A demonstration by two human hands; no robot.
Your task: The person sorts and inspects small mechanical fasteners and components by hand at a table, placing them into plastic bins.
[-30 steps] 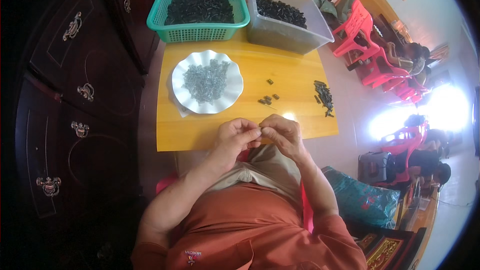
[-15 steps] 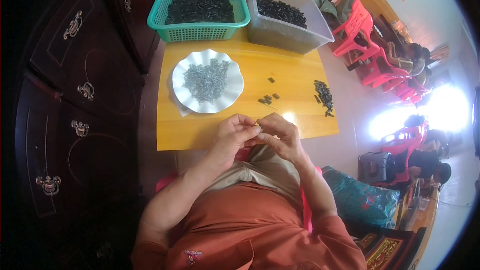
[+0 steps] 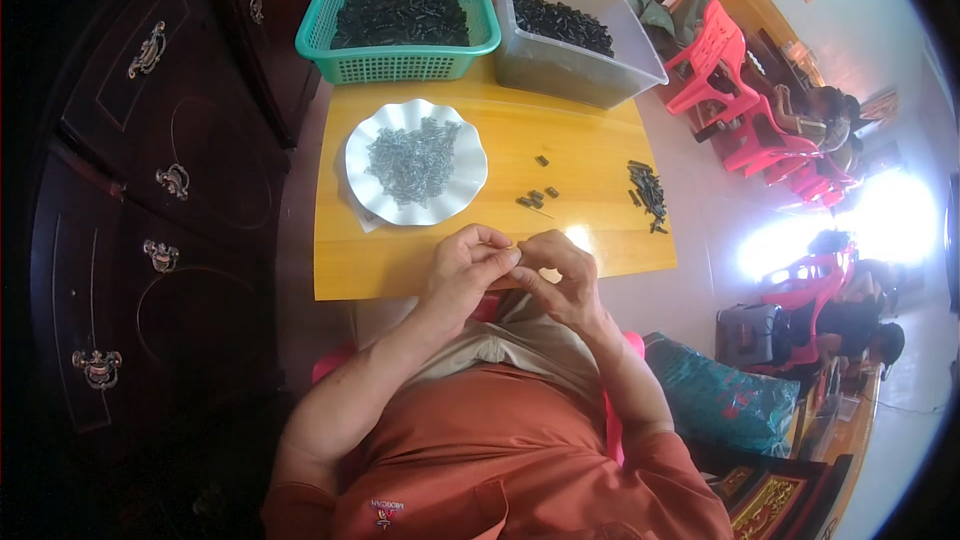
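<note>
My left hand (image 3: 466, 266) and my right hand (image 3: 564, 275) meet at the table's near edge, fingertips almost together. Thumb and forefinger of the left are pinched on something too small to make out. The fingers of my right hand are bent round toward the same spot, and whatever they grip is hidden. Just beyond lie a few short black pieces (image 3: 536, 198), a single black piece (image 3: 541, 160) and a thin stick (image 3: 540, 212). A scalloped white plate (image 3: 362, 190) holds a heap of small clear pieces (image 3: 412, 162).
At the table's back stand a green basket (image 3: 400, 67) and a translucent bin (image 3: 570, 78), both full of black pieces. More black pieces (image 3: 648, 196) are piled at the right edge. A dark cabinet (image 3: 190, 230) is left; pink chairs (image 3: 715, 55) stand right.
My right thumb and forefinger have spread slightly, opening a gap between them. My left hand keeps its pinch in nearly the same place.
</note>
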